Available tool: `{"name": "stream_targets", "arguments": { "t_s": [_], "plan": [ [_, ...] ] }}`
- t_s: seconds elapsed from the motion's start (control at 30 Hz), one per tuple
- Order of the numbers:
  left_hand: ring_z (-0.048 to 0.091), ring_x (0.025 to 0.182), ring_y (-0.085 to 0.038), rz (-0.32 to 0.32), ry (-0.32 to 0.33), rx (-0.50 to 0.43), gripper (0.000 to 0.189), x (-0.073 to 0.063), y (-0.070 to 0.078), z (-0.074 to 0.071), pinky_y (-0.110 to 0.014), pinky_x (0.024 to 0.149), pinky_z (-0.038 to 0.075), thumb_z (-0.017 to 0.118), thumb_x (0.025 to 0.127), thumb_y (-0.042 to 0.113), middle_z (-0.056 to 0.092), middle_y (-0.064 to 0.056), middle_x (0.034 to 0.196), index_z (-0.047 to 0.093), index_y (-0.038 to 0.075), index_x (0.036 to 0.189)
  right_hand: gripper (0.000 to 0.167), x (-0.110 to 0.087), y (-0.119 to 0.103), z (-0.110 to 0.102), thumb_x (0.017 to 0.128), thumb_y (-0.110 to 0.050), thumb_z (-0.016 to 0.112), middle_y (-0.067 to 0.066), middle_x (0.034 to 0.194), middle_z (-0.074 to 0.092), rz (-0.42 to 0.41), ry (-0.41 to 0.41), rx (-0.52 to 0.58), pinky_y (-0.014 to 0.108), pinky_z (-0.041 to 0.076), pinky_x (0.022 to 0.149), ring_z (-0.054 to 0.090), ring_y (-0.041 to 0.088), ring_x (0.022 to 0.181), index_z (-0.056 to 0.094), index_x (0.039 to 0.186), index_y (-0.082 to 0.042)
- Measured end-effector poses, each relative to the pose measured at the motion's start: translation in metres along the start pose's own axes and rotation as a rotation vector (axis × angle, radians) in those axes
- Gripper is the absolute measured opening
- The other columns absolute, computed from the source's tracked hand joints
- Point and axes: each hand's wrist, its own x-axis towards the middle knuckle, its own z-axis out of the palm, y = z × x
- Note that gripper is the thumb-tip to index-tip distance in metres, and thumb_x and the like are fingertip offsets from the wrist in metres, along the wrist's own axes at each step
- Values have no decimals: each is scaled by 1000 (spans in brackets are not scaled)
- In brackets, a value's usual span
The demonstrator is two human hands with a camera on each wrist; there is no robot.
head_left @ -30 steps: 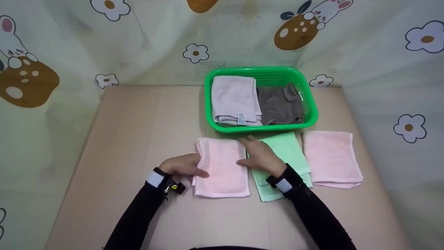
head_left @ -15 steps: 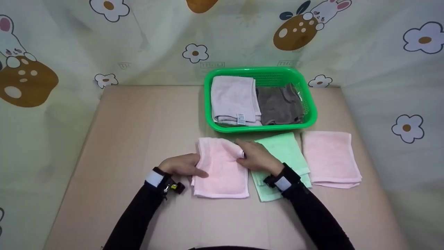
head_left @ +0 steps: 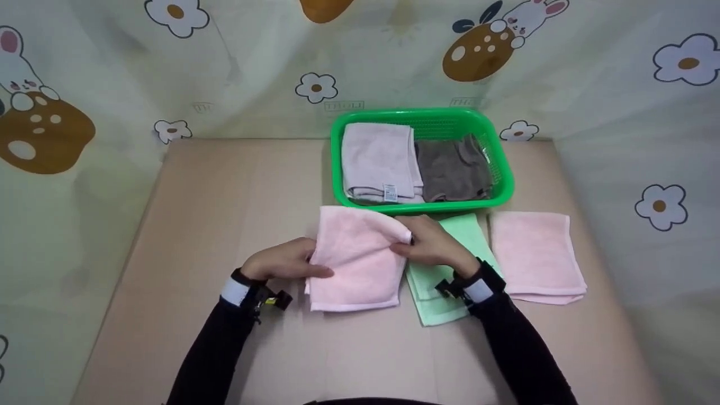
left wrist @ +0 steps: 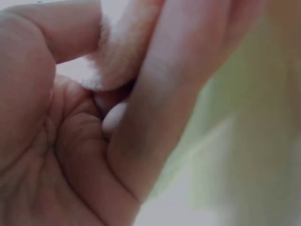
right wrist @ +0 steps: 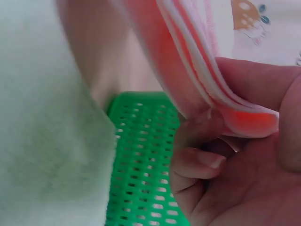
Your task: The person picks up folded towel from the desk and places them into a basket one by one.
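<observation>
A folded pink towel [head_left: 360, 264] is held between both hands in front of the basket. My left hand [head_left: 284, 260] pinches its left edge, thumb on top and fingers underneath; in the left wrist view a fluffy fold [left wrist: 120, 52] sits between thumb and fingers. On the other side, my right hand [head_left: 436, 242] grips the upper right corner. The right wrist view shows the towel's stacked layers [right wrist: 197, 70] between thumb and curled fingers. The towel's far edge overlaps the basket's front rim in the head view. Beneath the right hand lies a folded green towel [head_left: 436, 298], partly covered.
A green plastic basket [head_left: 422, 208] stands at the back, holding a folded light grey towel [head_left: 377, 154] and a dark grey-brown one [head_left: 453, 171]. Another folded pink towel [head_left: 537, 256] lies at the right. Patterned cloth [head_left: 253, 56] hangs behind the table [head_left: 225, 191].
The right hand, first beside the pink towel, has gripped its corner and bent it up. Both hands have since raised the towel and shifted it toward the basket.
</observation>
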Motion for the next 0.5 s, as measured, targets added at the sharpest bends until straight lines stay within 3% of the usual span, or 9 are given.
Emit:
{"name": "stream_targets", "arguments": {
  "t_s": [0.1, 0.27, 0.37, 0.5],
  "plan": [
    [59, 78, -9, 41, 49, -34, 26, -3, 8, -4, -21, 72, 49, 72, 98, 23, 70, 2, 91, 69, 4, 115, 30, -1, -3, -9, 91, -19, 74, 5, 104, 74, -5, 62, 49, 39, 50, 81, 63, 18, 91, 72, 119, -8],
    [66, 82, -11, 108, 163, -53, 29, 1, 26, -9, -22, 75, 52, 72, 99, 26, 74, -4, 97, 69, 4, 118, 30, -2, -8, -25, 90, -14, 78, 7, 108, 74, -30, 238, 152, 35, 48, 85, 62, 19, 98, 72, 118, -7],
    [66, 84, -12, 164, 233, -21, 31, 11, 42, -13, -23, 76, 52, 71, 100, 27, 75, -6, 101, 69, 4, 120, 30, -2, -9, -36, 90, -4, 76, 7, 110, 72, -37, 334, 296, 29, 49, 88, 61, 17, 101, 71, 120, -3],
    [69, 87, -13, 236, 328, -6, 31, 35, 69, -19, -26, 77, 55, 70, 100, 26, 76, -7, 105, 69, 5, 124, 35, 2, -9, -53, 90, 11, 67, 5, 111, 69, -35, 481, 519, 26, 52, 90, 63, 15, 102, 65, 124, 6]
  ]
}}
